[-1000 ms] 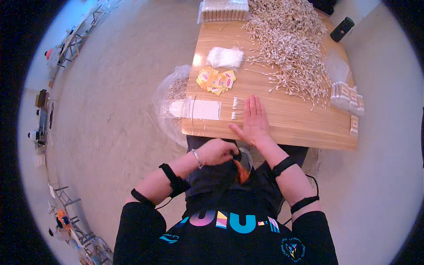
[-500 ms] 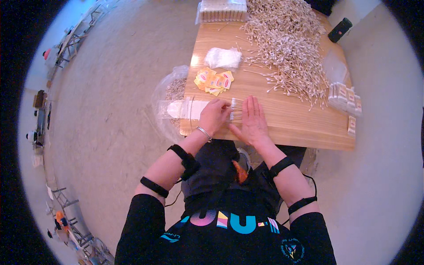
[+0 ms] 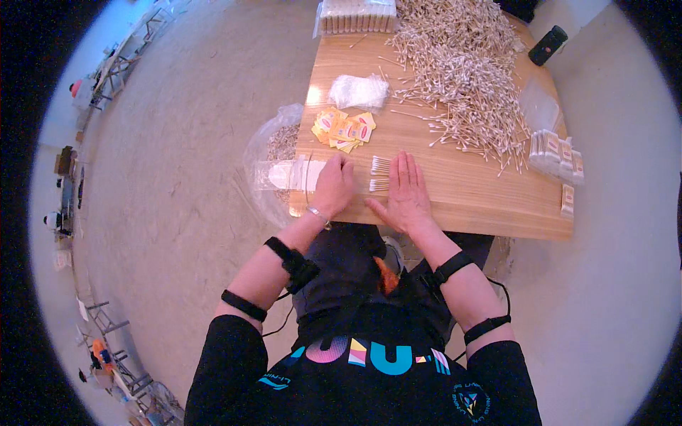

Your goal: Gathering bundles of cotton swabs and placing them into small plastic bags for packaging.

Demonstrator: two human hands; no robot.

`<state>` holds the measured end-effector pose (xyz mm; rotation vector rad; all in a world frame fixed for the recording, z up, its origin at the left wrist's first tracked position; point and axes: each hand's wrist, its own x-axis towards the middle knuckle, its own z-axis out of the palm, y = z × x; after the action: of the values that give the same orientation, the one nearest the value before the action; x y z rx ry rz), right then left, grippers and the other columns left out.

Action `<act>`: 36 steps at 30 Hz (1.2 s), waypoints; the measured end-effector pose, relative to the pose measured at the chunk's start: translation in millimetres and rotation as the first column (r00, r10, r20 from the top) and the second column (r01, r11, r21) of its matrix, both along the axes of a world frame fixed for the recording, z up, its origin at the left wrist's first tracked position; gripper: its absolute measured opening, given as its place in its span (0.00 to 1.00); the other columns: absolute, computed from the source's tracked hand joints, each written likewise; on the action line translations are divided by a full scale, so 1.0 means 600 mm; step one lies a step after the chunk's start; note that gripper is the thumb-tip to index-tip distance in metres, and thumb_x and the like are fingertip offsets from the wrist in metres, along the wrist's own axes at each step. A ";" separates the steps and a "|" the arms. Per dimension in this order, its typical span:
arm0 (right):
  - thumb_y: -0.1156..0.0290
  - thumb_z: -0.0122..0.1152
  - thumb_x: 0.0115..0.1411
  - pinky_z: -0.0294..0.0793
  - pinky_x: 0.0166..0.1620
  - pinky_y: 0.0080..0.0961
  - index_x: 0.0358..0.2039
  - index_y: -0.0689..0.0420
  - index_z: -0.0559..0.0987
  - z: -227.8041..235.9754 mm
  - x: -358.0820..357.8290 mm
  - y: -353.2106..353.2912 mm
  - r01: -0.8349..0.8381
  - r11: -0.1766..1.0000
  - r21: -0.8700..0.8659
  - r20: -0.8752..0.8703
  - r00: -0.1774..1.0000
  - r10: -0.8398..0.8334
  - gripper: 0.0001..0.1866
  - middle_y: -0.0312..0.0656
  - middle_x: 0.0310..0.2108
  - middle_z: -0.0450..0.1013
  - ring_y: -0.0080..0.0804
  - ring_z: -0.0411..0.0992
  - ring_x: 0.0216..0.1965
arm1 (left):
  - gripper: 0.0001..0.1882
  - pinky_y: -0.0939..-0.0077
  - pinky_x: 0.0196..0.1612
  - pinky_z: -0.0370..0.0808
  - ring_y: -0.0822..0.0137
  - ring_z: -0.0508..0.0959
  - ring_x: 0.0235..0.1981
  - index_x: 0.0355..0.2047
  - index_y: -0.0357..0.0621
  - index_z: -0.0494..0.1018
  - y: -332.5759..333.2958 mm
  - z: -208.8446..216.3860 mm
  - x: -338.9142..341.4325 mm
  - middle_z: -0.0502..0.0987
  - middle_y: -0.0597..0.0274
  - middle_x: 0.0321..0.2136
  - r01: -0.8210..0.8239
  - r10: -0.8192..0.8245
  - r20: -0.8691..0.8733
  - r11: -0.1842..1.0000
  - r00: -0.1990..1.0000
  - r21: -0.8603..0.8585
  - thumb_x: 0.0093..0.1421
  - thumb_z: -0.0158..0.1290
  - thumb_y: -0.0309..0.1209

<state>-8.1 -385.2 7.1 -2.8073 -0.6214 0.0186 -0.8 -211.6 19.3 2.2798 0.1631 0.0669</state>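
Observation:
My right hand [image 3: 406, 192] lies flat on the table, fingers straight and thumb out to the left. It covers part of a row of cotton swabs [image 3: 380, 166], whose white tips stick out to its left. A short gap away, my left hand [image 3: 335, 186] is closed with its fingers curled in; whatever they may hold is hidden. Beneath and beside that hand runs a white strip [image 3: 291, 174] with clear plastic, reaching over the table's left edge. Yellow printed cards [image 3: 346, 129] lie in a loose pile beyond my left hand.
A large heap of cotton swabs [image 3: 462, 78] covers the far right of the wooden table [image 3: 497, 206]. White plastic sleeves [image 3: 359, 91] lie behind the cards. Filled packets [image 3: 554, 153] sit at the right edge, a bundled pack [image 3: 357, 17] at the back. A clear bag [image 3: 259, 149] hangs at the left.
My left hand has drawn back to the left, away from the swab tips, and its fingers have curled in. My right hand has stayed nearly still.

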 end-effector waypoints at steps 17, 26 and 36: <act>0.43 0.55 0.50 0.37 0.65 0.40 0.61 0.69 0.44 -0.002 0.001 -0.005 -0.004 1.000 -0.023 0.008 1.000 0.004 0.52 0.56 0.63 0.39 0.48 0.36 0.66 | 0.13 0.65 0.34 0.72 0.54 0.76 0.29 0.29 0.40 0.74 -0.036 0.001 0.007 0.75 0.52 0.27 0.112 -0.109 -0.026 0.973 0.994 0.204 0.53 0.53 0.39; 0.41 0.52 0.51 0.34 0.66 0.38 0.60 0.70 0.45 0.003 -0.001 0.000 -0.009 1.000 -0.018 0.004 1.000 0.009 0.52 0.57 0.63 0.40 0.48 0.35 0.66 | 0.12 0.64 0.35 0.70 0.49 0.74 0.31 0.29 0.36 0.71 0.008 -0.011 -0.008 0.74 0.45 0.27 -0.119 0.120 0.012 0.989 0.993 -0.085 0.57 0.46 0.34; 0.38 0.48 0.52 0.32 0.66 0.37 0.61 0.70 0.43 -0.004 0.002 -0.005 0.020 0.998 -0.058 -0.023 1.000 -0.022 0.53 0.56 0.64 0.37 0.48 0.33 0.66 | 0.17 0.76 0.27 0.71 0.68 0.74 0.23 0.39 0.35 0.70 0.304 -0.031 -0.183 0.76 0.58 0.22 -0.308 0.250 -0.405 0.948 0.879 -0.085 0.46 0.53 0.23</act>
<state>-7.1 -388.3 4.7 -2.8652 -0.5952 0.0661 -110.7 -29.4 0.7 2.0826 0.6871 -0.2457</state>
